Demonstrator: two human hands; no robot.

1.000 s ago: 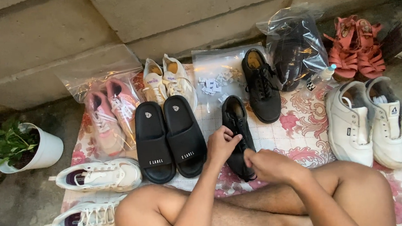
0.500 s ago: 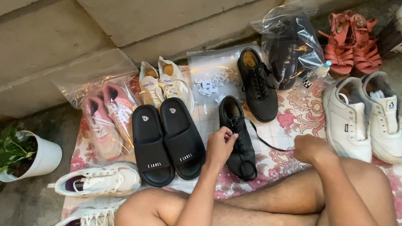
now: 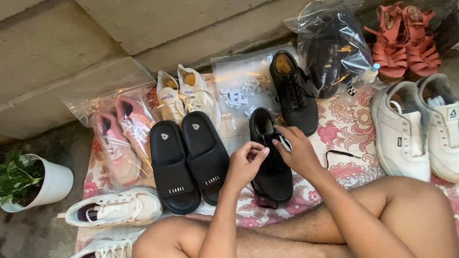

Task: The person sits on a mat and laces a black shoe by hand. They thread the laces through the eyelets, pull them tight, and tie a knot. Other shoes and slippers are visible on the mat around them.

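Plant pot (image 3: 52, 183): white, green leaves, far left on the ground.
White sneakers (image 3: 112, 208): lying sideways at the mat's left edge.
Pink shoes (image 3: 121, 138): inside a clear bag.
Black slides (image 3: 189, 158): side by side, flat on the flowery mat (image 3: 346, 132).
Left hand (image 3: 245, 162): fingers pinched at the black shoe's opening.
Black shoe (image 3: 271, 158): middle of the mat, plain, dark all over, toe pointing down toward the knees.
Right hand (image 3: 297, 151): fingers curled on the shoe's top, holding it.
Other black shoe (image 3: 293, 90): just behind, laces showing.
White shoes (image 3: 420, 128): far right.
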